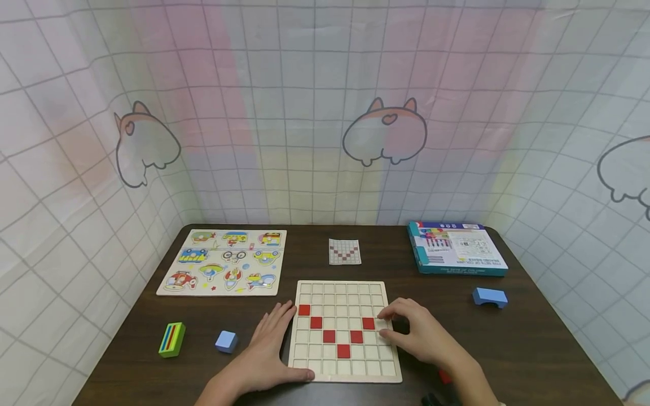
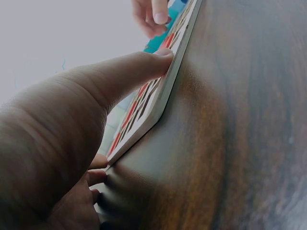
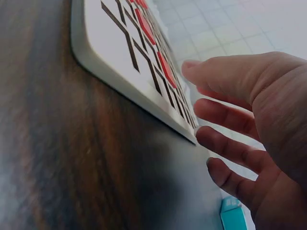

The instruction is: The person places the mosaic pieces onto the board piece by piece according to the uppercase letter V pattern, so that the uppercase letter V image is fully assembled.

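Observation:
A pale wooden grid board (image 1: 345,378) lies on the dark table, with several red square tiles (image 1: 343,351) set in its cells in a V. My left hand (image 1: 266,352) rests against the board's left side, fingers straight and spread, with the thumb (image 2: 144,67) pressing on its front edge. Over the right edge hovers my right hand (image 1: 418,332), thumb and index fingertips apart beside the red tile at upper right. No tile shows between its fingers (image 3: 225,143) in the right wrist view. Partly hidden under the right forearm is another red piece (image 1: 444,376).
Behind the board lies a small pattern card (image 1: 345,252). A vehicle picture puzzle (image 1: 222,262) is at back left, a flat box (image 1: 459,248) at back right. Blocks sit around: striped green (image 1: 172,339), blue (image 1: 226,341), blue arch (image 1: 490,297). A black object (image 1: 431,400) shows at the front edge.

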Tool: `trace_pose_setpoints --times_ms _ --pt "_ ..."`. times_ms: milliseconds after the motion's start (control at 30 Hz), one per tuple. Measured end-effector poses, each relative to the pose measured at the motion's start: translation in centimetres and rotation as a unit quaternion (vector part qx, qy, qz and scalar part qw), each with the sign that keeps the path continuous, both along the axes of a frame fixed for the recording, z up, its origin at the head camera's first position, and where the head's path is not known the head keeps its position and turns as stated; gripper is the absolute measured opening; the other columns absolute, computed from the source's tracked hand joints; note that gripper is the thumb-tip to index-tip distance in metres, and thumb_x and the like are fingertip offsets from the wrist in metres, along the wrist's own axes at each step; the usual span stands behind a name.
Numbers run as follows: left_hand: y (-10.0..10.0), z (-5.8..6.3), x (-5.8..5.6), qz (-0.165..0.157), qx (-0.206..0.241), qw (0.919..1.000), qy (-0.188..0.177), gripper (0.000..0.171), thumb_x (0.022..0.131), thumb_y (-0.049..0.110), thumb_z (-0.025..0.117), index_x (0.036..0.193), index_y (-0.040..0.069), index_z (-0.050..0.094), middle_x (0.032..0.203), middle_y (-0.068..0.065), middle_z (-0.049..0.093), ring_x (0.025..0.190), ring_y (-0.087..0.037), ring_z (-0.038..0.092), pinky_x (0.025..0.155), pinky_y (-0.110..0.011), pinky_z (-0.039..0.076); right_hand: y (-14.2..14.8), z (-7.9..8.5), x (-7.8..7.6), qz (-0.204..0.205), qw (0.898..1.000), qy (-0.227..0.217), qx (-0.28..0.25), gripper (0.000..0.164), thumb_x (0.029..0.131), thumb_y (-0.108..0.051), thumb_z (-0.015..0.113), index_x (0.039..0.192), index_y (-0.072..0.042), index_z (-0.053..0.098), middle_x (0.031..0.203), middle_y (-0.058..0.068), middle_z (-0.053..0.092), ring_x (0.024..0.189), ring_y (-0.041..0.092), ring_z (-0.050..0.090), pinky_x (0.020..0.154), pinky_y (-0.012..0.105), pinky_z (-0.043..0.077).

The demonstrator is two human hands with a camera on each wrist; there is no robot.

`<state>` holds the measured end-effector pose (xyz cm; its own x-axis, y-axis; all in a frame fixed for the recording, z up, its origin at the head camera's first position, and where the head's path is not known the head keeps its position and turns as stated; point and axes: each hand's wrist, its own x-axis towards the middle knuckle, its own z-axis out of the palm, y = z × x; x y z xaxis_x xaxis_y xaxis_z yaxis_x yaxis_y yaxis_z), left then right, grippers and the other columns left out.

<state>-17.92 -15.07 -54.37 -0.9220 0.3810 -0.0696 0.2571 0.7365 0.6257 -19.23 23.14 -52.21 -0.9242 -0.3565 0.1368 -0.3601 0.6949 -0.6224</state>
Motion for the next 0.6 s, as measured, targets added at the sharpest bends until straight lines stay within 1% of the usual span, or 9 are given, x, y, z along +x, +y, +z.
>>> trace_pose_setpoints --times_ms 167,400,600 --pt "-0.1 -0.3 0.1 -0.001 -0.004 1.0000 -0.001 0.145 0.067 0.085 0.090 0.177 0.016 0.026 0.186 -0.005 0.023 0.175 -0.037 0.009 0.141 -0.067 0.008 0.6 -0.2 0.8 0.009 1.000 0.002 -0.005 0.023 0.100 -0.038 0.086 0.121 -0.031 0.077 0.118 -0.017 0.073 0.110 0.012 0.065 0.099 0.034 0.062" --pt "0.0 -0.4 0.0 0.000 -0.001 1.0000 -0.003 0.145 0.067 0.086 0.090 0.177 0.016 0.027 0.186 -0.005 0.024 0.175 -0.038 0.010 0.141 -0.068 0.008 1.3 -0.1 1.5 -0.014 1.000 0.005 0.019 0.026 0.098 -0.036 0.088 0.122 -0.033 0.078 0.119 -0.022 0.072 0.115 0.008 0.064 0.103 0.039 0.062" --pt "0.0 -0.2 -0.1 0.002 -0.002 1.0000 0.000 0.145 0.067 0.085 0.090 0.177 0.016 0.027 0.186 -0.005 0.023 0.175 -0.037 0.009 0.141 -0.067 0.008 2.2 0.0 1.8 -0.035 0.998 -0.012 0.044 0.030 0.095 -0.046 0.089 0.122 -0.038 0.077 0.121 -0.025 0.070 0.120 0.009 0.059 0.109 0.045 0.061"
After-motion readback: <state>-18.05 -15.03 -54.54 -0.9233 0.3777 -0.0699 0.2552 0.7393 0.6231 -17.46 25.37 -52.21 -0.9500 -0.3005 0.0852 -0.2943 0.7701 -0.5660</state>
